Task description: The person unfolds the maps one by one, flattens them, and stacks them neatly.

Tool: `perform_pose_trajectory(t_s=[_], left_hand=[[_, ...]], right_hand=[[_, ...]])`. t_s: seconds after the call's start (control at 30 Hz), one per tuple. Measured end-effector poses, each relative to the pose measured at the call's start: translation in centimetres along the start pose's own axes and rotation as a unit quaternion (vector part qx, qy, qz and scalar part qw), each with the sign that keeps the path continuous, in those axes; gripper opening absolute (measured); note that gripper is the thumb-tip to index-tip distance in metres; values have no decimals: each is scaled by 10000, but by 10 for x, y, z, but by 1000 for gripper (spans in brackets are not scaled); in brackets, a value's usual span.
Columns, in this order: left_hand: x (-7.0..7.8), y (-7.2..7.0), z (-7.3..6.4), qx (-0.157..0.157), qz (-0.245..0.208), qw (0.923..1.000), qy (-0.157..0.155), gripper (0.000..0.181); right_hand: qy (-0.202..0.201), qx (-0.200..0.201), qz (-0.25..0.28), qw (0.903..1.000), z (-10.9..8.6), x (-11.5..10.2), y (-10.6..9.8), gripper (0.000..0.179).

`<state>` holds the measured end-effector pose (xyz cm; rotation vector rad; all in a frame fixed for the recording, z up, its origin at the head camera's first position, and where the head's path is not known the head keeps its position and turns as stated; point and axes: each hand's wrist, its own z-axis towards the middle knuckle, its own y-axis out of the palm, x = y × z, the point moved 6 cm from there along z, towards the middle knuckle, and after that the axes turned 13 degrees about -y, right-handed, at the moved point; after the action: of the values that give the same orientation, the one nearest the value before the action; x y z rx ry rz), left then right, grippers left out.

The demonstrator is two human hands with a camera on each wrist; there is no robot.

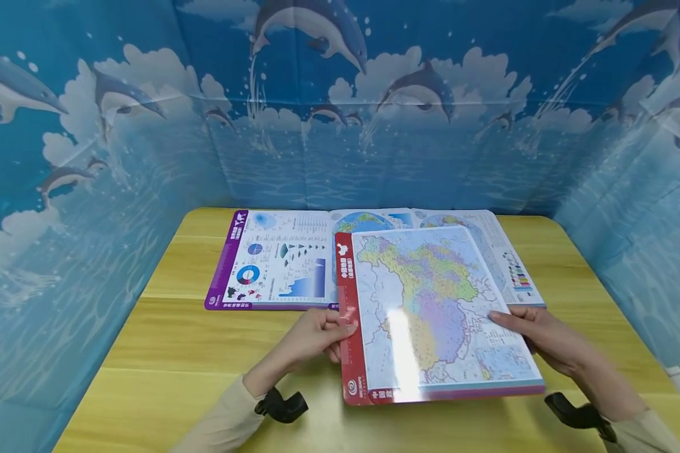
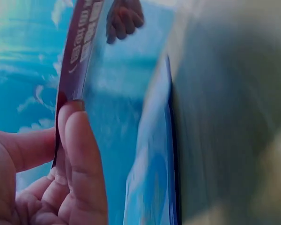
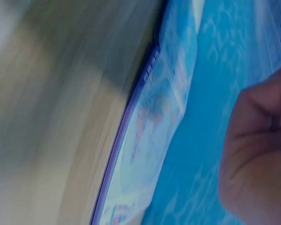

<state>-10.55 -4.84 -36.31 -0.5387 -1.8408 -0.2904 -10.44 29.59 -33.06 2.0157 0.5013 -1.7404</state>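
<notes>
Both hands hold a folded map of China (image 1: 430,283) with a red left border, raised at a tilt over the near part of the table. My left hand (image 1: 311,336) pinches its red border, thumb on the front; the left wrist view shows fingers (image 2: 86,154) behind the sheet. On the opposite edge, my right hand (image 1: 555,343) grips with the thumb on top. Behind lies an unfolded world map (image 1: 291,251) with a purple border, partly covered by the China map in the head view. Its purple edge (image 3: 126,110) shows in the right wrist view.
A yellow wood-grain table (image 1: 204,352) bears the world map near its far edge. Blue cloth printed with dolphins (image 1: 413,157) hangs behind the table and along both sides. Black wrist camera mounts (image 1: 283,406) sit on both wrists.
</notes>
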Motion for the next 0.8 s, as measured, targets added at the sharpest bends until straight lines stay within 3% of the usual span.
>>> perform_pose_trajectory(t_s=[0.07, 0.17, 0.33, 0.4, 0.6, 0.8], left_hand=[[-1, -15, 3, 384, 302, 9988, 16, 24], [4, -35, 5, 810, 661, 9945, 55, 22], [0, -66, 15, 1246, 940, 9877, 49, 22], [-9, -79, 23, 1392, 991, 9853, 76, 23], [-20, -103, 31, 1639, 1002, 9814, 55, 25], [-24, -113, 34, 1660, 745, 9833, -37, 24]], right_hand=[[-56, 404, -1059, 9935, 13, 3, -1, 25], [-88, 812, -2034, 9757, 33, 5, 3, 34], [-361, 1302, -3012, 9439, 64, 9, 10, 45], [-520, 1421, -3245, 9337, 74, 12, 12, 49], [-761, 1399, -3266, 9316, 97, 22, 20, 52], [-781, 1466, -3179, 9335, 110, 26, 22, 51]])
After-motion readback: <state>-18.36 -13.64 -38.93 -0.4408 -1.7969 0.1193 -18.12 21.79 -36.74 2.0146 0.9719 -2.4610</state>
